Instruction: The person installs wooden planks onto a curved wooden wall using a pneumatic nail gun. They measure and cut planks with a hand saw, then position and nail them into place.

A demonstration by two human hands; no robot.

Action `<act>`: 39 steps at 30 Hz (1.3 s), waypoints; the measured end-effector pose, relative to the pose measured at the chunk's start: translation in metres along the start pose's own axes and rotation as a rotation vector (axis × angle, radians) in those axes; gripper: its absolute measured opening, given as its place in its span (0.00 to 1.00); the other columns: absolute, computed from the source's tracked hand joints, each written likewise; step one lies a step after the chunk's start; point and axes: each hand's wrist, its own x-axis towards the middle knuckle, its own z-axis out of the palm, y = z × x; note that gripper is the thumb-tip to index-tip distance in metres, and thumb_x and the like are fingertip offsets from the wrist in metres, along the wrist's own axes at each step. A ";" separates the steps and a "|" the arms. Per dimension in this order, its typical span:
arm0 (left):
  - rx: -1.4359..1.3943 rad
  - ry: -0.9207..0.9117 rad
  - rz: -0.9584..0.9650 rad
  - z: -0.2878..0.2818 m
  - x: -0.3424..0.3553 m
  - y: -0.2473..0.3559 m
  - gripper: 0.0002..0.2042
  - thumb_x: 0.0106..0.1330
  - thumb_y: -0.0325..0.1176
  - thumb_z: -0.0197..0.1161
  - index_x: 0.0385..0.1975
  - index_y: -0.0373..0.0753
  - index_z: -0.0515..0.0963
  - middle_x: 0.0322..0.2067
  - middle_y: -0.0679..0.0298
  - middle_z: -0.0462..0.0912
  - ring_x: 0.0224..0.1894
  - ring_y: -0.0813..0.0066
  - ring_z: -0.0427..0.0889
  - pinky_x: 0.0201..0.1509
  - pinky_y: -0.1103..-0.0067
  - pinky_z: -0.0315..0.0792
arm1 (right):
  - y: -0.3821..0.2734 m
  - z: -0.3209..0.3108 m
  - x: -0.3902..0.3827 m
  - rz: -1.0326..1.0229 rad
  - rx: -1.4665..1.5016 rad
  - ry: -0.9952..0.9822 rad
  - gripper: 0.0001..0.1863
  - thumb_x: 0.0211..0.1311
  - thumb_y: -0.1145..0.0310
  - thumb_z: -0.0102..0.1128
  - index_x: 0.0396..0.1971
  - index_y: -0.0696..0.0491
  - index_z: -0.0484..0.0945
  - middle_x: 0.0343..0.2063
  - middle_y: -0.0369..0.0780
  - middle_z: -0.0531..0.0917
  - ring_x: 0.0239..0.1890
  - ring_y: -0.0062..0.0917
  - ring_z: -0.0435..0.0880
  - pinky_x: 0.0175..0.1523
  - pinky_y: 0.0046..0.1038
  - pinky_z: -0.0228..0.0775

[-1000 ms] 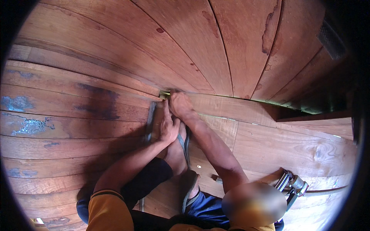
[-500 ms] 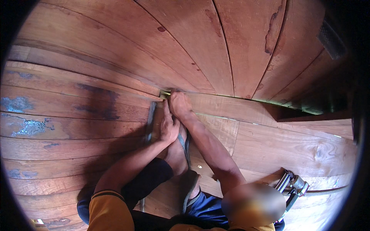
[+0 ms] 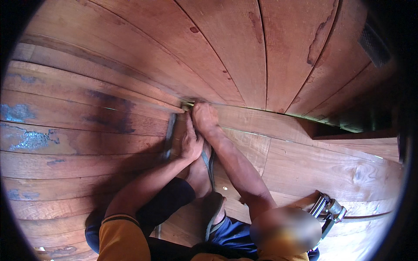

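In the corner where the plank walls meet the floor, my two hands work close together. My right hand [image 3: 204,117] is closed in a fist near a small gap [image 3: 187,105] with light showing through; what it grips is hidden. Just left of it and lower, my left hand [image 3: 191,142] has its fingers stretched toward that gap, the fingertips close to the right fist. Whether they touch anything there I cannot make out. Under the hands is my foot in a flip-flop [image 3: 210,167]. A dark narrow strip [image 3: 169,135] stands beside the left hand.
Wooden planks form the left wall [image 3: 78,167], the upper wall [image 3: 244,52] and the floor [image 3: 305,161]. At the right lies a metal tool [image 3: 333,210] with silver tubes and a ribbed cylinder. A dark ledge [image 3: 348,135] juts out above the floor at right.
The view has shifted slightly, so the planks sit a little differently. Both hands keep nearly the same place and pose at the corner gap.
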 end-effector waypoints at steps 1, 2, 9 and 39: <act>0.003 0.000 0.002 0.000 0.000 -0.001 0.43 0.66 0.31 0.57 0.77 0.43 0.37 0.64 0.38 0.67 0.62 0.37 0.72 0.63 0.57 0.68 | -0.001 -0.002 -0.001 -0.006 -0.031 -0.002 0.17 0.68 0.66 0.49 0.29 0.56 0.86 0.31 0.50 0.87 0.35 0.42 0.89 0.40 0.42 0.82; 0.003 0.003 -0.015 0.001 0.000 -0.002 0.43 0.66 0.31 0.57 0.77 0.43 0.37 0.64 0.38 0.68 0.62 0.37 0.72 0.63 0.57 0.68 | -0.002 -0.003 -0.003 -0.016 -0.031 0.016 0.17 0.68 0.66 0.48 0.29 0.56 0.86 0.31 0.50 0.87 0.35 0.42 0.89 0.40 0.42 0.82; 0.196 0.066 0.121 -0.002 0.011 -0.007 0.45 0.64 0.32 0.58 0.76 0.41 0.34 0.40 0.31 0.80 0.44 0.32 0.80 0.49 0.49 0.73 | 0.001 0.004 -0.003 0.039 -0.019 0.040 0.16 0.68 0.65 0.49 0.29 0.56 0.85 0.31 0.50 0.87 0.36 0.43 0.89 0.39 0.42 0.82; 1.293 -0.718 0.169 -0.070 0.120 0.079 0.19 0.55 0.25 0.58 0.49 0.29 0.78 0.46 0.41 0.83 0.51 0.49 0.83 0.55 0.60 0.76 | 0.030 0.003 -0.008 -0.008 0.538 0.133 0.16 0.62 0.59 0.56 0.39 0.58 0.80 0.31 0.57 0.84 0.38 0.54 0.84 0.48 0.50 0.78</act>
